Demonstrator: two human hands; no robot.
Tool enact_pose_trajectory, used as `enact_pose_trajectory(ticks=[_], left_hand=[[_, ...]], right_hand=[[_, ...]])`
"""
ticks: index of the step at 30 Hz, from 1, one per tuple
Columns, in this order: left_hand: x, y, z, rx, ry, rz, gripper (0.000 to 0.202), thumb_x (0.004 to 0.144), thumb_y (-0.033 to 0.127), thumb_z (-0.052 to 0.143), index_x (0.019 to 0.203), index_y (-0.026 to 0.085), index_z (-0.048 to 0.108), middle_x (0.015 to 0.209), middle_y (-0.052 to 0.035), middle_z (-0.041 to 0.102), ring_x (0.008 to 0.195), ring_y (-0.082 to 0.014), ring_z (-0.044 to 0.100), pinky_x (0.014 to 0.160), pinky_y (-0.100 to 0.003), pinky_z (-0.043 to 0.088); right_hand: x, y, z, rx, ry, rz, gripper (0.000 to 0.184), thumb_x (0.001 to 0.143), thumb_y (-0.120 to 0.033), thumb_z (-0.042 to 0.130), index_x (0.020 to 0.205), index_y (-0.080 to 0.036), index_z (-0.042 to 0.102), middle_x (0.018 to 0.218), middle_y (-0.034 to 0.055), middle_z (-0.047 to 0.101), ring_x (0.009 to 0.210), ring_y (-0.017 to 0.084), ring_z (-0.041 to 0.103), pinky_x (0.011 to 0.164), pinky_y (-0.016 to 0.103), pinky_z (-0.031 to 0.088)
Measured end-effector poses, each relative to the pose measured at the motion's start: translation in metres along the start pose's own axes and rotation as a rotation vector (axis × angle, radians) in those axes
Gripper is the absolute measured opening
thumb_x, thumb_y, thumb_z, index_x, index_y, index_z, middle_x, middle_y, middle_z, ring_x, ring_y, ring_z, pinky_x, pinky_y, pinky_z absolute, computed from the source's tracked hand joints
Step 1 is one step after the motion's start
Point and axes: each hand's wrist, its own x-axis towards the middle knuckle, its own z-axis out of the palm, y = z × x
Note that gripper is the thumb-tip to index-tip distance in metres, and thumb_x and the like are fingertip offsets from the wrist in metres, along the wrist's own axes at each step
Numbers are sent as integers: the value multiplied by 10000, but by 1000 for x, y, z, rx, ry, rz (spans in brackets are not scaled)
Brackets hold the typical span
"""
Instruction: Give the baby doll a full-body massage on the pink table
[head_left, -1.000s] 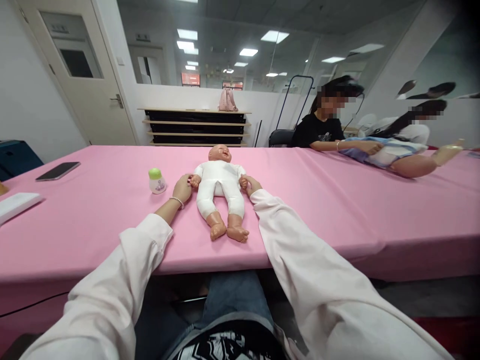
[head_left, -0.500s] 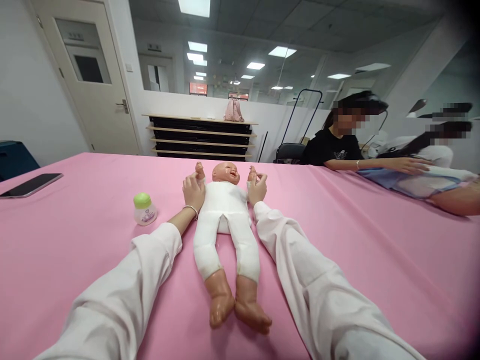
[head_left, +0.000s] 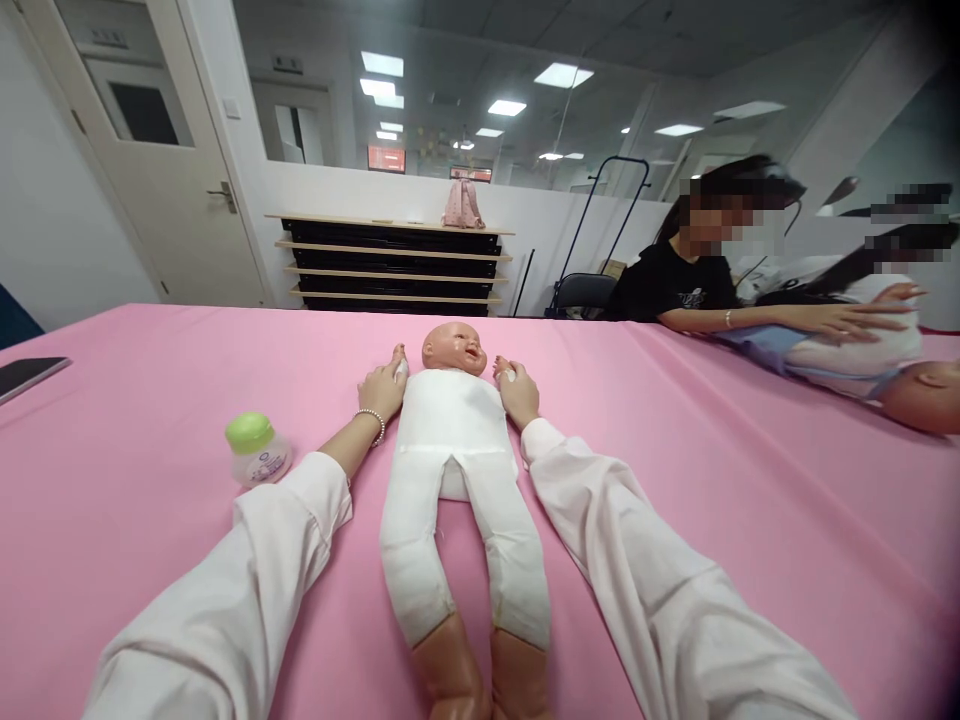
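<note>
A baby doll (head_left: 453, 425) with a white cloth body and a hard plastic head, hands and feet lies on its back, its feet toward me. My left hand (head_left: 383, 390) is closed round the doll's arm on the left, beside its head and shoulder. On the other side, my right hand (head_left: 519, 394) is closed on the doll's other arm. The doll's small plastic hands poke out past my fingers. Its feet are cut off by the bottom of the view. Left of my left forearm stands a small jar (head_left: 259, 450) with a green lid.
A pink cloth (head_left: 660, 450) covers the table. At the far left lies a dark phone or tablet (head_left: 34, 375). Across the table on the right, a person (head_left: 686, 280) has a hand on another doll (head_left: 926, 395). Behind are shelves (head_left: 390, 265) with a pink backpack (head_left: 463, 205).
My hands have brought the doll's arms lower, flatter toward the table beside its head. The view has shifted, so the doll looks larger and the jar sits lower and further left.
</note>
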Motion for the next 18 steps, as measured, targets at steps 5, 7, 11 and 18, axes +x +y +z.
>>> enact_pose_trajectory(ticks=[5,7,11,18], left_hand=[[0,-2,3,-40,24,-2,527,919,330,295,1446,335,264,1179,-118,593,1093,-296,546,895,-466,401],[0,-4,4,-121,57,-9,536,907,313,333,1440,274,301,1195,-142,574,1095,-288,547,904,-444,407],[-2,-7,6,-388,177,-20,636,837,340,501,1421,181,307,1296,-158,497,1165,-279,505,937,-403,419],[-2,-11,9,-761,467,-101,860,763,243,611,1439,150,87,1342,-165,428,1202,-227,487,987,-348,420]], right_hand=[[-2,0,-1,-11,12,-10,396,894,-424,384,1149,-176,558,1159,127,616,1059,272,567,894,397,425],[-3,1,0,3,51,-23,426,866,-457,436,1184,-196,546,1184,117,603,1082,279,555,907,405,420],[-9,4,0,49,121,71,662,781,-426,557,1384,-251,346,1098,99,642,983,286,606,848,414,451],[-19,0,-7,270,406,84,655,843,-540,400,1368,-164,291,1065,144,634,894,281,637,756,394,480]])
